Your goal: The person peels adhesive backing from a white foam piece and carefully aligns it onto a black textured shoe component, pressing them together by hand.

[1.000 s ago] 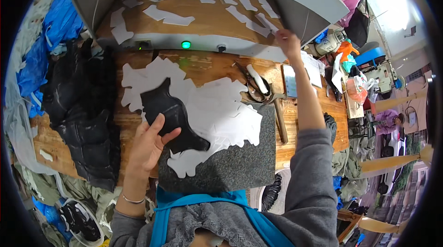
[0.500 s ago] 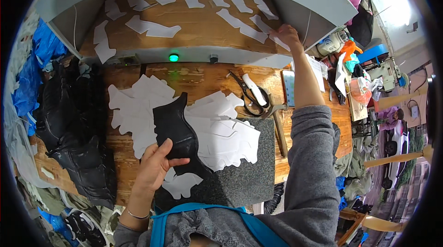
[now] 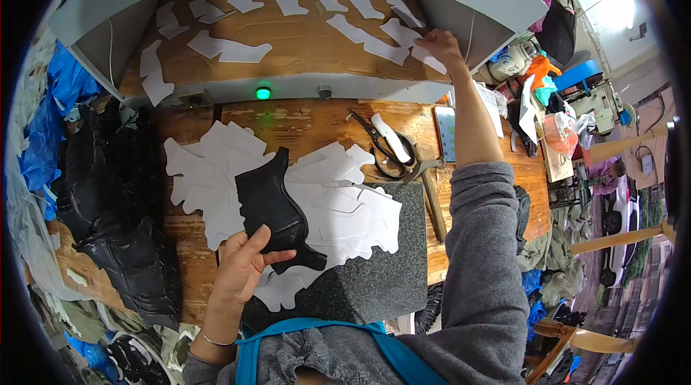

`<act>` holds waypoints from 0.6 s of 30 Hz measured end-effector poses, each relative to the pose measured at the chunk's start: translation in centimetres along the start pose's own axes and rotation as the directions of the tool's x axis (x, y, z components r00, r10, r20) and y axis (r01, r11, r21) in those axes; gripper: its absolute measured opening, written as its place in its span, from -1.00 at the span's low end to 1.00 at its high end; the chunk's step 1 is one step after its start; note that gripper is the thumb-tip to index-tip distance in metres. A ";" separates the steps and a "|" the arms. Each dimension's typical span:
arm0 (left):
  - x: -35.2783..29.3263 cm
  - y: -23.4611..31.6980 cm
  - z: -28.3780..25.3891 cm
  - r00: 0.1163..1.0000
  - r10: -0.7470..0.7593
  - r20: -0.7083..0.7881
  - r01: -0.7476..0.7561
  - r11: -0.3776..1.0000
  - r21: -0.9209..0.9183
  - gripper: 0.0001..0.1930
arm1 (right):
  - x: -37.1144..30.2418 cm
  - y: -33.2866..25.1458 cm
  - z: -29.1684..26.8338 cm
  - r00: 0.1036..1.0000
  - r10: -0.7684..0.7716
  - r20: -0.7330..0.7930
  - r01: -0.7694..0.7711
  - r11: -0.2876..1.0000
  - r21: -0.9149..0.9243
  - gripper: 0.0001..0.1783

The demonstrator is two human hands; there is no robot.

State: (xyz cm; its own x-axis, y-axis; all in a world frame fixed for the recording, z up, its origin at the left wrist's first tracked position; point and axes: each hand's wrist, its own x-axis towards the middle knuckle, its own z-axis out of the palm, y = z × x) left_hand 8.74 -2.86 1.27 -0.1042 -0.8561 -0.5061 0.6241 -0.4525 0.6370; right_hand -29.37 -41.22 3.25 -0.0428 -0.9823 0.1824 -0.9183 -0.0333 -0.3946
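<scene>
The left hand [image 3: 241,270] grips the near edge of a black leather piece [image 3: 277,212], thumb on top, holding it over white paper patterns [image 3: 338,219] spread on the wooden bench [image 3: 302,122]. Well apart, far right, the right hand [image 3: 440,45] reaches up, fingers pinched on a white pattern piece [image 3: 430,61] on the raised shelf [image 3: 302,39].

shoe workshop | paper patterns [image 3: 338,205] | scissors [image 3: 381,144] | sewing machine [image 3: 601,101]
</scene>
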 end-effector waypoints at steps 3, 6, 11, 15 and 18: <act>-0.2 0.1 0.5 0.999 -0.008 -0.039 0.009 1.000 0.025 -0.70 | -0.5 -0.3 -0.2 1.000 0.015 -0.021 -0.007 0.934 0.356 -0.70; -0.4 -0.3 0.2 1.000 0.000 0.019 0.000 1.000 -0.005 -0.70 | -1.1 -0.5 -0.6 0.958 0.277 0.070 -0.208 0.509 0.835 -0.79; -1.0 -0.3 1.2 0.996 -0.017 0.082 0.022 0.998 -0.053 -0.70 | -5.5 -2.6 -2.1 0.819 0.182 0.544 -0.477 -0.313 0.822 -0.75; -0.8 -1.1 2.2 0.975 -0.074 0.208 0.097 0.990 -0.105 -0.78 | -13.8 -6.2 -2.6 0.867 0.000 0.499 -0.491 -0.180 0.853 -0.69; -0.5 -1.4 3.0 0.960 -0.093 0.265 0.134 0.981 -0.140 -0.80 | -22.2 -11.2 -3.0 0.861 -0.118 0.495 -0.505 -0.083 0.859 -0.69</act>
State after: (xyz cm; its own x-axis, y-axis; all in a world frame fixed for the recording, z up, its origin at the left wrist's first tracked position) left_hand 5.61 -2.50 2.33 -0.3631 -0.8458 -0.3909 0.7067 -0.5234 0.4760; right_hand -19.26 -18.45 6.30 0.2668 -0.9328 -0.2421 0.4357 0.3408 -0.8330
